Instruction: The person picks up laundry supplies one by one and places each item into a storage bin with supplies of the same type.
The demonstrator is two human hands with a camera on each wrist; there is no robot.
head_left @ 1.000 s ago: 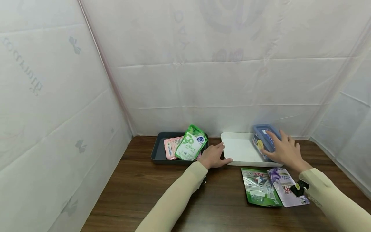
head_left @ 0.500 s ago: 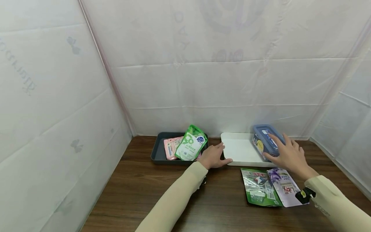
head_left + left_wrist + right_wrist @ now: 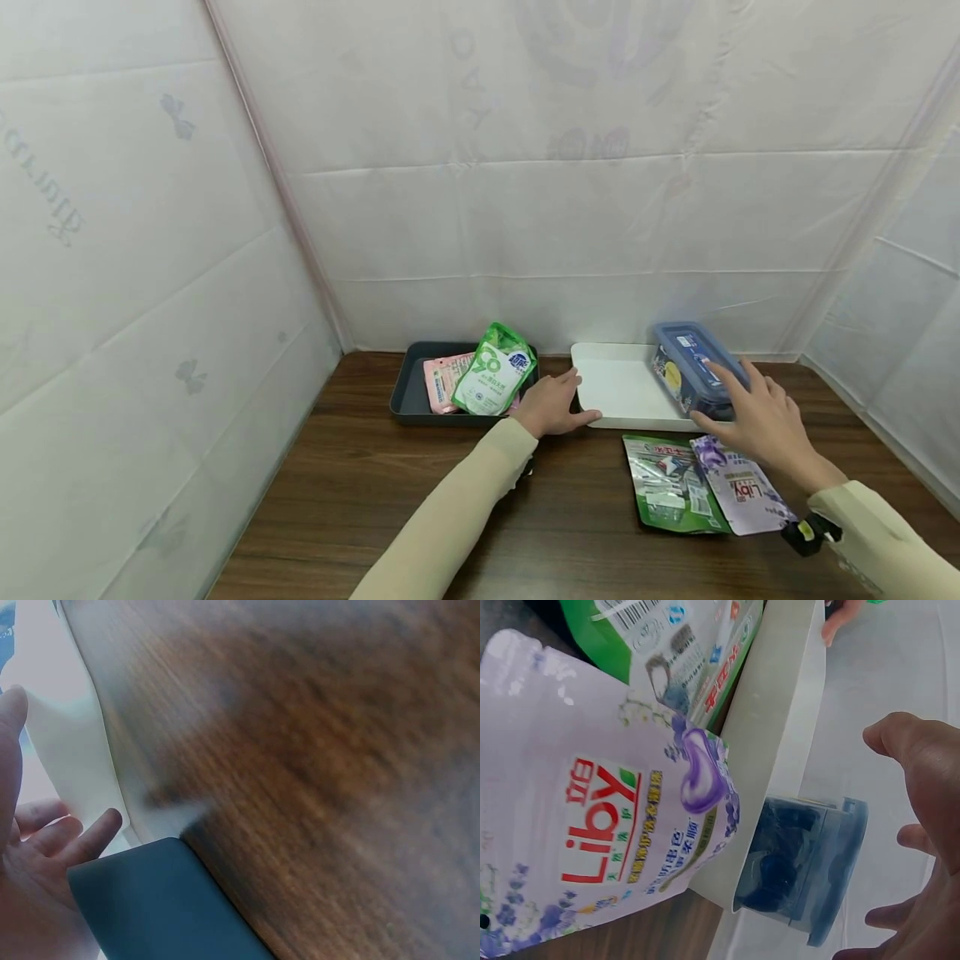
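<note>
A blue-lidded plastic box stands at the right end of the white tray. My right hand hovers just right of and in front of the box, fingers spread; in the right wrist view a gap shows between it and the box. At the white tray's left end, my left hand lies with extended fingers by the rim, between that tray and the dark grey tray. Whether its fingertips touch the rim is hard to tell. In front of the white tray lie a green pouch and a purple Liby pouch.
The dark grey tray holds a green-and-white pouch leaning over a pink pouch. Both trays stand near the back wall of white sheeting on a brown wooden table. Sheeting also closes off the left and right sides.
My right hand has drawn back from the box, moving right and toward me. The box stays in the white tray, and the left hand has not moved.
</note>
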